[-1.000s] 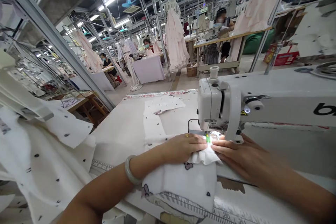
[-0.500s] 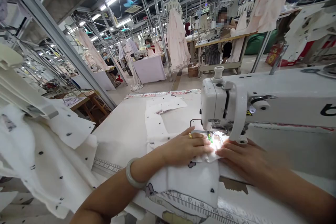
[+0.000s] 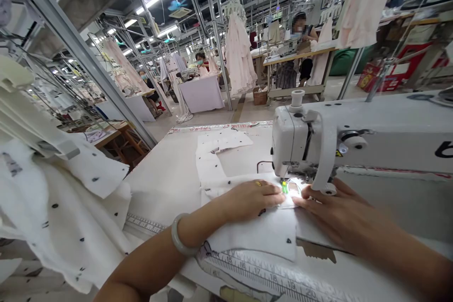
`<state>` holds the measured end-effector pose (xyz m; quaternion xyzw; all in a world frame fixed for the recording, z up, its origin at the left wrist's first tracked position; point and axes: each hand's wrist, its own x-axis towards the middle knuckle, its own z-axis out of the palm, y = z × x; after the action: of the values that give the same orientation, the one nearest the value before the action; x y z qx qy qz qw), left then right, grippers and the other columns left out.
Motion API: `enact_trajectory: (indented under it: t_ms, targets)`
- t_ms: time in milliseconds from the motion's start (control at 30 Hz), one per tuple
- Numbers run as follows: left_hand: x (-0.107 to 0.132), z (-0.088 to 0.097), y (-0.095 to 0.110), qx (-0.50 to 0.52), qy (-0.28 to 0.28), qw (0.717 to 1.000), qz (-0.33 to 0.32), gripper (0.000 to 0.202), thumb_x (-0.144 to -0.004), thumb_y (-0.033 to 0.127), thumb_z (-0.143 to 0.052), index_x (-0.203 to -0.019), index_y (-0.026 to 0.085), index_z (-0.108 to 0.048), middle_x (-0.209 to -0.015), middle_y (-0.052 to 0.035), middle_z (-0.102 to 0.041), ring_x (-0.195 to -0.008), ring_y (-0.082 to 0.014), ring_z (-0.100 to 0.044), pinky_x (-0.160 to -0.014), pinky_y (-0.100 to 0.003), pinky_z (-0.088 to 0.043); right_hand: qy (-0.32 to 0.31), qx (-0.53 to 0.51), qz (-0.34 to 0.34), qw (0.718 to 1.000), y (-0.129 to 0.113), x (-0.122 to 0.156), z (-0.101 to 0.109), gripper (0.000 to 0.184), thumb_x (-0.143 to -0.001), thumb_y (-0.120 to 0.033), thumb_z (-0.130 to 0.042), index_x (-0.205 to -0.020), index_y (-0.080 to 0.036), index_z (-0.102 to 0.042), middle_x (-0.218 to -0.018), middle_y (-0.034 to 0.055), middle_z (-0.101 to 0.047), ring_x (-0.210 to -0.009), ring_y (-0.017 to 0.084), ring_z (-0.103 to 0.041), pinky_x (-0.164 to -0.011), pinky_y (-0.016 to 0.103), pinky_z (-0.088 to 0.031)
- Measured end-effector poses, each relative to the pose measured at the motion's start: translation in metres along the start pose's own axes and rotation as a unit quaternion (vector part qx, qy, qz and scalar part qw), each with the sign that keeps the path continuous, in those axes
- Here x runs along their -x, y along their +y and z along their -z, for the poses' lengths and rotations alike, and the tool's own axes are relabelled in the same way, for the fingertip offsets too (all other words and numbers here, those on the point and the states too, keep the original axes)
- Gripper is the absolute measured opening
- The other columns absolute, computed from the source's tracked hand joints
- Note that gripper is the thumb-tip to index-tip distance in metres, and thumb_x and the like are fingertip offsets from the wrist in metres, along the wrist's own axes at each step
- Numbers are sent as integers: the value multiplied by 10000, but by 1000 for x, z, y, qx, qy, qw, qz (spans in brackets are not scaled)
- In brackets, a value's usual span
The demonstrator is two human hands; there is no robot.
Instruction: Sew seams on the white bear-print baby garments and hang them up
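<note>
White fleecy fabric with small dark prints (image 3: 262, 233) lies under the needle area of a white sewing machine (image 3: 292, 141). My left hand (image 3: 253, 198), with a ring and a pale bangle, rests flat on this fabric, its fingers stretched toward the green-lit presser foot (image 3: 284, 186). On the other side of the foot, my right hand (image 3: 336, 207) has its fingertips closed at the fabric's right edge, partly behind the machine's white lever guard (image 3: 327, 160). A bright lamp shines on the stitching spot. The fabric under both hands is partly hidden.
A printed ruler tape (image 3: 258, 273) runs along the table's front edge. More printed white fabric (image 3: 71, 217) hangs from a pale clamp (image 3: 42, 118) at the left. A cut piece (image 3: 212, 151) lies behind my left hand. Farther off, people sit at other machines among hanging pink garments (image 3: 239, 56).
My left hand has drawn its fingers closer together, and its index finger has come down. The fabric has shifted slightly away from me. My right hand's fingers have shifted a little.
</note>
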<state>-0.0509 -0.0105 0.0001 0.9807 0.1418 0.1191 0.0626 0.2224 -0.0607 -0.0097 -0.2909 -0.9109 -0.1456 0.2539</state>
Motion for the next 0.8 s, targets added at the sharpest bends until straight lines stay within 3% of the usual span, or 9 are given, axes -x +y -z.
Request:
enact_trajectory:
  t_ms: [167, 333, 567, 800]
  targets:
    - [1, 4, 2, -30, -7, 999, -39, 369, -1086, 104, -393, -1351, 154, -646, -1338, -112, -714, -1312, -231, -613, -1181, -392, -454, -9, -26, 4, 1000, -5, -4, 7, 293, -1093, -209, -382, -1086, -264, -670, -964, -5, -752, -733, 181, -691, -962, 421, -380]
    - [3, -1, 1, -13, 5, 998, -57, 350, -1092, 127, -402, -1316, 117, -671, -1336, -119, -724, -1297, -248, -634, -1149, -367, -495, -33, -67, -26, 997, -12, -8, 8, 306, -1095, -227, -408, -968, -280, -681, -896, -24, -725, -731, 163, -706, -926, 386, -405]
    - [-1, -3, -10, -32, -1, 999, 2, 370, -1101, 121, -411, -1399, 105, -631, -1434, -128, -671, -1402, -232, -577, -1196, -354, -470, 13, -3, -36, 999, -6, -6, 1, 368, -1144, -318, -323, -1089, -279, -685, -957, -11, -766, -764, 185, -693, -1040, 405, -306]
    - [-6, -1, -15, -41, -11, 999, 30, 407, -1062, 68, -418, -1412, 86, -625, -1457, -147, -652, -1433, -208, -545, -1222, -328, -437, -33, -22, -48, 998, 3, -1, 2, 294, -1111, -353, -417, -1111, -296, -705, -995, 0, -795, -909, 241, -710, -992, 433, -347]
